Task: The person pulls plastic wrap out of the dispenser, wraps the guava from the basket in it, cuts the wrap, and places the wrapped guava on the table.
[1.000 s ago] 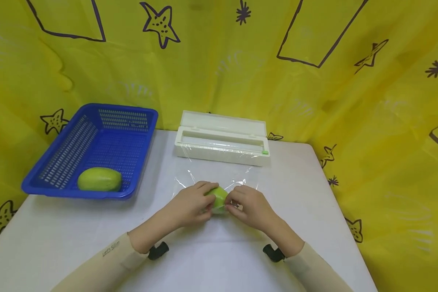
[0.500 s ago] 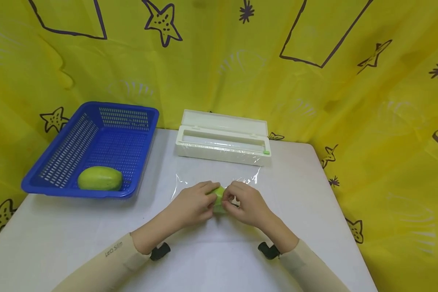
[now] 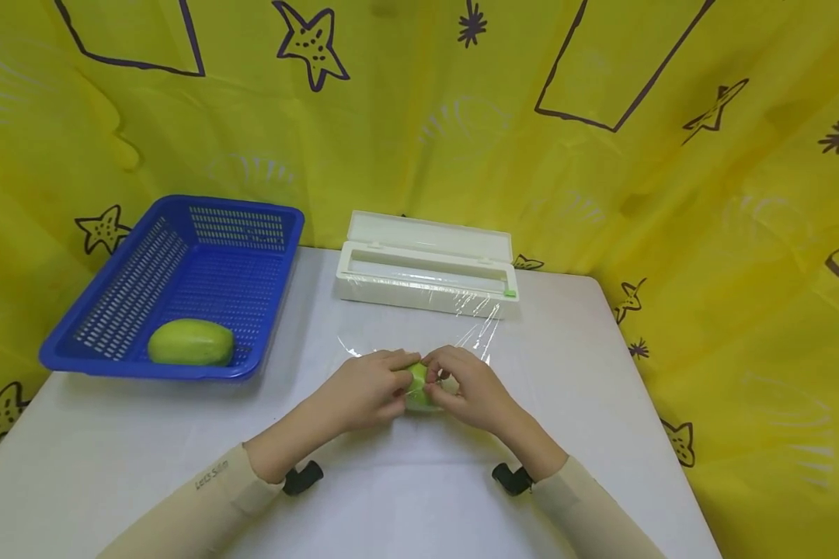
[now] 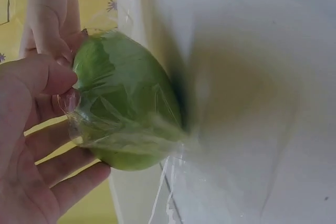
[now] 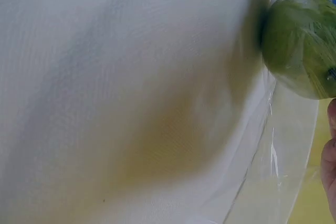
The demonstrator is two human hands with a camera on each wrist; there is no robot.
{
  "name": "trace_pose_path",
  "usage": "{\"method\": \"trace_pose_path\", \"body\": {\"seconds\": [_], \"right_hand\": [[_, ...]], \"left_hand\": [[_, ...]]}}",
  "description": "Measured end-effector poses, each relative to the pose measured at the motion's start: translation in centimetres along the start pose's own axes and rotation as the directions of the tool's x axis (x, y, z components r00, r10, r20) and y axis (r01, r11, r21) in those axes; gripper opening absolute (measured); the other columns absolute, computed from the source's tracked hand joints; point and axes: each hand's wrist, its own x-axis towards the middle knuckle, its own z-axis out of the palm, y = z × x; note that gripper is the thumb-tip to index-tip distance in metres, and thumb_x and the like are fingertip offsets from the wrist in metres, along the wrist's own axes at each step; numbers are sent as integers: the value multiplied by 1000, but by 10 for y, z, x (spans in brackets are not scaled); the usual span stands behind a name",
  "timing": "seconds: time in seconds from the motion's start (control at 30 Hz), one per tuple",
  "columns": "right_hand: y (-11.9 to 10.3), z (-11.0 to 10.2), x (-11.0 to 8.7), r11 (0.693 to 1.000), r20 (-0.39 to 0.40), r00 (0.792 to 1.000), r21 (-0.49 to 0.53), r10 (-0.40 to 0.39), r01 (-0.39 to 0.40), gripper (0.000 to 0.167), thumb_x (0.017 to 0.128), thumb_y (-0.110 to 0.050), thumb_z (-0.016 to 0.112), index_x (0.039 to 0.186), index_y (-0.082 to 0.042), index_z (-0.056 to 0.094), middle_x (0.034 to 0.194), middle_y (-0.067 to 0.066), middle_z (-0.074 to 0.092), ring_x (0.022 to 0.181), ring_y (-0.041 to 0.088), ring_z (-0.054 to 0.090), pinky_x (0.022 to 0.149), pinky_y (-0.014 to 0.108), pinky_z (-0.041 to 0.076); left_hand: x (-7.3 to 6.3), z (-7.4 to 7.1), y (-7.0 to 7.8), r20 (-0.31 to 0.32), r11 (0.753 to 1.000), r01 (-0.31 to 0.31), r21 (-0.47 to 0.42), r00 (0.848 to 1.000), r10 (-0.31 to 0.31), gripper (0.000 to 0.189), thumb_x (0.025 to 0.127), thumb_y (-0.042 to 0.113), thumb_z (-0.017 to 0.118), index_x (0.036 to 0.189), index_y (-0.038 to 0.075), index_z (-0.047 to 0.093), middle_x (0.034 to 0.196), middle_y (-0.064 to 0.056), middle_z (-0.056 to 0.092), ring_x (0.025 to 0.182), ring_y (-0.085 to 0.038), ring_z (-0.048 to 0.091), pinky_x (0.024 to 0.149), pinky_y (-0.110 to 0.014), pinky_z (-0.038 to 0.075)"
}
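Note:
A smooth green oval fruit (image 3: 418, 387), mango-like in shape, sits at the table's middle under clear cling film (image 4: 131, 135). My left hand (image 3: 366, 392) holds its left end, thumb and fingers curled at the film-covered skin. In the left wrist view the film lies creased over the fruit, and a sheet of it trails off. My right hand (image 3: 470, 388) pinches the film at the fruit's right end, thumb and forefinger close together. Only some fingers (image 5: 329, 166) of that hand show in the right wrist view, below the fruit.
Behind the hands, a white cling film box (image 3: 426, 296) stands with its lid up and a roll inside. Film stretches from it towards the fruit. A blue basket (image 3: 280, 310) at the left holds another green fruit (image 3: 191, 342). A yellow patterned curtain (image 3: 405, 116) hangs behind the white table (image 3: 566, 365).
My right hand has shifted slightly left, bringing its fingers closer in over the fruit. The film's glints and folds have changed. My left hand stays at the fruit's left end.

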Motion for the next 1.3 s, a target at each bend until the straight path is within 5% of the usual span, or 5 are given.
{"method": "trace_pose_path", "body": {"seconds": [0.43, 0.7, 0.83, 0.97, 1.3], "right_hand": [[26, -17, 9, 789, 309, 897, 441, 315, -429, 30, 78, -8, 84, 105, -8, 71, 99, 14, 71, 71, 20, 65, 57, 26, 53], [35, -20, 10, 862, 188, 919, 321, 347, -392, 26, 78, -16, 86, 101, -10, 73, 100, 2, 72, 75, 15, 63, 65, 26, 52], [22, -22, 3, 946, -127, 945, 160, 302, -281, 21, 82, -21, 83, 99, -15, 73, 104, -2, 71, 97, 15, 61, 78, 33, 51], [-3, -14, -14, 972, -411, 881, 70, 233, -224, 14, 84, -14, 79, 96, -13, 72, 100, 0, 69, 96, 19, 60, 76, 36, 50], [-32, 21, -22, 941, -80, 966, -220, 246, -258, 85, 73, -37, 88, 145, -16, 50, 131, 7, 57, 121, 28, 52, 96, 44, 51]], "left_hand": [[0, 1, -9, -58, 989, -136, -58, 990, 132, 27, 84, 15, 78, 104, 29, 66, 105, 9, 68, 88, -14, 62, 67, -29, 54], [1, 0, -20, 66, 983, -179, -40, 981, 181, 50, 87, 13, 76, 126, 44, 66, 127, 4, 61, 100, -16, 56, 78, -30, 56], [4, 1, -23, 65, 991, -131, -41, 989, 133, 48, 91, 15, 71, 128, 45, 65, 126, 7, 63, 98, -14, 56, 70, -29, 55], [7, 2, -23, 54, 994, -101, -42, 993, 104, 43, 93, 17, 68, 130, 38, 65, 126, 6, 65, 99, -15, 58, 70, -29, 55], [2, 7, -21, 28, 971, 83, -226, 997, -79, 33, 100, 27, 60, 132, 21, 54, 112, 5, 68, 96, -12, 63, 75, -32, 55]]}}
